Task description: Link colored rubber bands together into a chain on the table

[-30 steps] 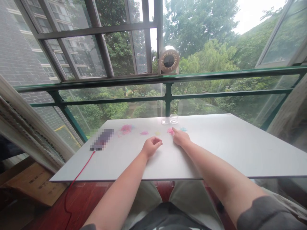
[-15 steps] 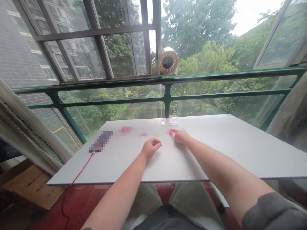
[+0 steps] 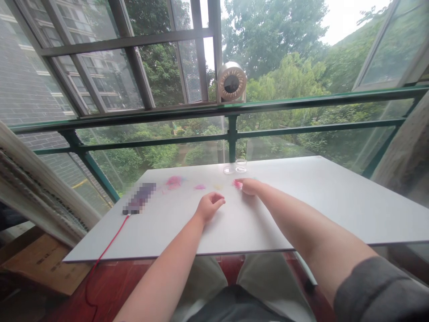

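Small pink pieces point(image 3: 237, 184) lie in a little heap on the white tabletop, too small to name. My right hand point(image 3: 250, 187) reaches over them with the index finger stretched out and its tip at the heap; the other fingers are folded under. Closer to me and to the left, my left hand point(image 3: 211, 206) rests on the table, thumb and fingertips curled together in a pinch. Whatever they hold, if anything, is too small to make out. A faint yellow heap point(image 3: 217, 187) and a purple-pink heap point(image 3: 199, 187) lie beyond my left hand.
A bigger pink heap point(image 3: 174, 181) with some blue lies farther left. Two clear round containers point(image 3: 241, 167) stand at the table's back edge. A pixelated dark device point(image 3: 140, 198) with a red cable point(image 3: 114, 238) lies at the left. Behind the table runs a green railing point(image 3: 161, 142).
The view has shifted slightly. My right index finger stays at the pink heap, and the right hand now covers more of the pale blue patch behind it. My left hand keeps its pinch.
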A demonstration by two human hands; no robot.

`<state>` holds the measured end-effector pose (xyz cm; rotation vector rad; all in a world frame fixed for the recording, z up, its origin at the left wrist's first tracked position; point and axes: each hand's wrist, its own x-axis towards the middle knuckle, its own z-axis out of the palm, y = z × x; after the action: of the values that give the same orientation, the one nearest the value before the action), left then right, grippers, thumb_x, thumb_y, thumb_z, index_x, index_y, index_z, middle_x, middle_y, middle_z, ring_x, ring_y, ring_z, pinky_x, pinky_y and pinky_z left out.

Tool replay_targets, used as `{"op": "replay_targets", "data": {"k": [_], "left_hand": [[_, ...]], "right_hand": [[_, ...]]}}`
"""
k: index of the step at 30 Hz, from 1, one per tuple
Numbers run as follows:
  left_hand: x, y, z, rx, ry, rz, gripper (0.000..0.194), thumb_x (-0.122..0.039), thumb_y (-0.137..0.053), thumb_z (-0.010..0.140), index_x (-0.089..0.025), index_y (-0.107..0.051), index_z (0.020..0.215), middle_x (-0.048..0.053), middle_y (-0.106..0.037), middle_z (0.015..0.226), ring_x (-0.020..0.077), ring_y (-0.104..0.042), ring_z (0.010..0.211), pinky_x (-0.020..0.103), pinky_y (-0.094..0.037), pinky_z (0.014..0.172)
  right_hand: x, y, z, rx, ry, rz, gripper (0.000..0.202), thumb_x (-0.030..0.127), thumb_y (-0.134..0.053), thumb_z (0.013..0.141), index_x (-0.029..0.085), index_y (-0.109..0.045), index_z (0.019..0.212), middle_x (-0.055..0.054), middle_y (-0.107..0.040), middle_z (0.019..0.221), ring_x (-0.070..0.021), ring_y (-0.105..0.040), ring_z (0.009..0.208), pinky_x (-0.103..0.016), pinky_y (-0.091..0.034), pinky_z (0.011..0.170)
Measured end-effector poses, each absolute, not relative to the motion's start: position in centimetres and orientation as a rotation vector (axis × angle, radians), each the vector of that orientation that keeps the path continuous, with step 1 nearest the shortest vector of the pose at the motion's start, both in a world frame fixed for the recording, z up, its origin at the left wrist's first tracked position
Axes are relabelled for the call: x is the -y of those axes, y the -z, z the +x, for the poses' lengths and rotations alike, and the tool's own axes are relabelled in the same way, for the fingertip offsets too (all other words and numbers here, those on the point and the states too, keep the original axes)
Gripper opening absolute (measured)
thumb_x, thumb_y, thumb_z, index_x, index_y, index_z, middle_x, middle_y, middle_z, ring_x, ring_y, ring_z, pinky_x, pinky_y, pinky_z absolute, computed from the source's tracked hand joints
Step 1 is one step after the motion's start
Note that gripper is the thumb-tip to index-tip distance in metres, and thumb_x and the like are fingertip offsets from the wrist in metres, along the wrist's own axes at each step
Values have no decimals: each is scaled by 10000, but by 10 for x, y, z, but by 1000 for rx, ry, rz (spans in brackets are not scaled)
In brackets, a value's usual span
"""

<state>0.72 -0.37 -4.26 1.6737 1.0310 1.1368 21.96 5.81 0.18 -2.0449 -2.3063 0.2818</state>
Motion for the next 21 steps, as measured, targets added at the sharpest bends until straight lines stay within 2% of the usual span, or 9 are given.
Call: {"op": "replay_targets", "data": {"k": [7,12,14,17,19,21], "left_hand": [[5,41,8,-1024,-1140,1661,187,-279,-645,666,-143,-624,793,45,-663,751,131,-593,698,245,-446,668],[6,40,7,-1039,-1136,1660,190,-288,-646,664,-146,-625,789,43,-665,748,131,-591,682,248,-445,655],[6,39,7,-1037,-1129,1657,191,-290,-647,663,-144,-623,784,43,-663,743,130,-587,673,247,-442,645],[7,38,7,-1037,-1120,1652,193,-293,-642,668,-145,-621,788,43,-661,745,127,-584,670,243,-438,639],[8,38,7,-1044,-1114,1651,192,-294,-641,670,-146,-618,791,44,-659,751,126,-581,675,241,-435,638],[8,37,6,-1052,-1109,1652,191,-297,-637,675,-148,-615,792,43,-657,753,126,-579,679,239,-433,638]], "right_hand": [[-58,-1,219,2294,-365,-2073,678,205,-533,747,285,-291,1376,-79,-591,1149,-229,-596,921,-303,-433,798],[-54,-2,220,2201,-354,-1961,537,255,-461,816,281,-364,1344,-72,-585,1165,-221,-574,961,-291,-413,810],[-54,-4,221,2176,-305,-1885,421,287,-420,841,261,-492,1255,-67,-601,1139,-209,-570,953,-274,-410,785],[-54,-6,223,2176,-246,-1821,294,297,-434,825,209,-669,977,-70,-664,953,-184,-585,825,-239,-401,675],[-55,-8,224,2167,-197,-1810,236,257,-468,787,192,-692,822,-60,-670,833,-167,-578,746,-227,-380,615],[-57,-10,224,2130,-167,-1784,186,209,-501,740,186,-686,749,-46,-664,784,-157,-570,719,-223,-368,597]]}}
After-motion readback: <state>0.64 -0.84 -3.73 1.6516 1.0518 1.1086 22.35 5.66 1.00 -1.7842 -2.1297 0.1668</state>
